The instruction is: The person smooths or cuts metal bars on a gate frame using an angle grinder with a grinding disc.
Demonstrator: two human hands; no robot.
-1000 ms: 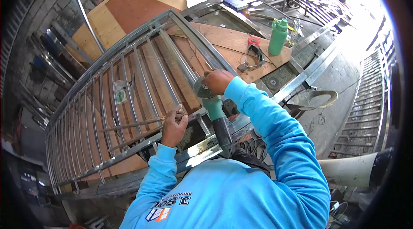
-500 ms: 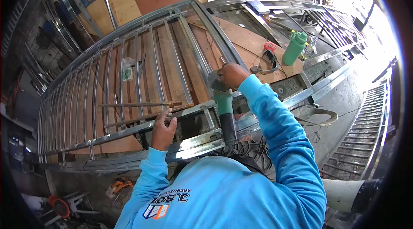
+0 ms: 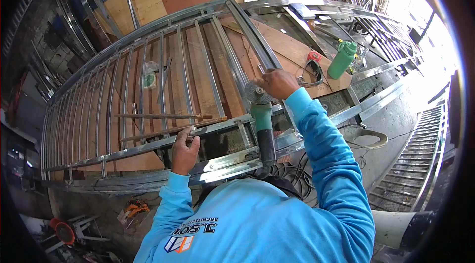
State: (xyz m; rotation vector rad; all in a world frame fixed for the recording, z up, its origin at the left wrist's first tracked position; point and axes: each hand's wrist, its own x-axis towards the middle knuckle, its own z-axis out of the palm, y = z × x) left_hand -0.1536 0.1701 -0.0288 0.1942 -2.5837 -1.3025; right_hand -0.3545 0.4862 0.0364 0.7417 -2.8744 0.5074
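Note:
An angle grinder (image 3: 262, 129) with a green head and dark body lies across the near rails of a metal frame (image 3: 163, 40), its disc facing up. My right hand (image 3: 278, 84) is at the disc's right edge, fingers curled; what they hold, if anything, is hidden. My left hand (image 3: 185, 153) rests on the frame's near rail with fingers partly spread. Just beyond it, two thin rusty bars (image 3: 168, 116) lie across the frame's slats.
A green bottle (image 3: 342, 60), a red tape measure (image 3: 314, 56) and safety glasses (image 3: 310, 72) are on a board at the right. Cables (image 3: 297, 174) coil below the grinder. A barred metal panel (image 3: 413, 154) stands far right.
The view has shifted slightly. My right hand has moved a little off the disc, whose centre now shows. My left hand has hardly moved along the rail.

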